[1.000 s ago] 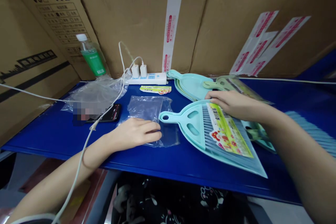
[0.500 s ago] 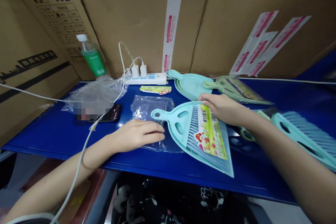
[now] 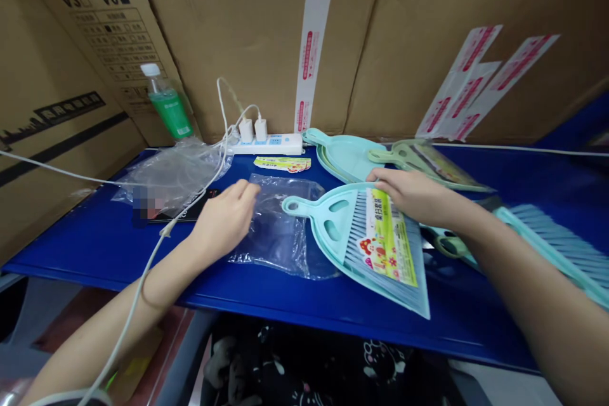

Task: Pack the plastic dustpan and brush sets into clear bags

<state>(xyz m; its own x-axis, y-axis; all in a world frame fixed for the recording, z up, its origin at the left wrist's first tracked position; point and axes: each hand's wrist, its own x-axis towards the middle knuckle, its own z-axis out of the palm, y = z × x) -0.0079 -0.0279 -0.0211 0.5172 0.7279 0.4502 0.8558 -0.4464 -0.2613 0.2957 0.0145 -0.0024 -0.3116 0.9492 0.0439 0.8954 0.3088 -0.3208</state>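
My right hand (image 3: 412, 193) grips the upper edge of a light-blue dustpan (image 3: 333, 203), its thumb and fingers closed at the rim. A blue-bristled brush (image 3: 361, 228) lies nested in this pan, with a yellow-green printed card (image 3: 390, 238) on top. The dustpan's handle points left. My left hand (image 3: 226, 219) is closed, fingertips pinched together at the left edge of a clear plastic bag (image 3: 280, 228). The bag lies flat on the blue table, partly beneath the dustpan's handle. Fingers of the left hand partly hide the bag's edge.
Behind are stacked dustpans (image 3: 352, 152) and a green bagged set (image 3: 428, 162). Another blue brush (image 3: 561, 241) lies under my right forearm. A power strip (image 3: 280, 143), loose card (image 3: 283, 163), crumpled plastic (image 3: 166, 171), green bottle (image 3: 170, 111) and white cable (image 3: 152, 266) are around the left side.
My left hand has moved up and left from beside the dustpan handle and its fingers have closed at the bag's edge. The dustpan in my right hand has shifted slightly right.
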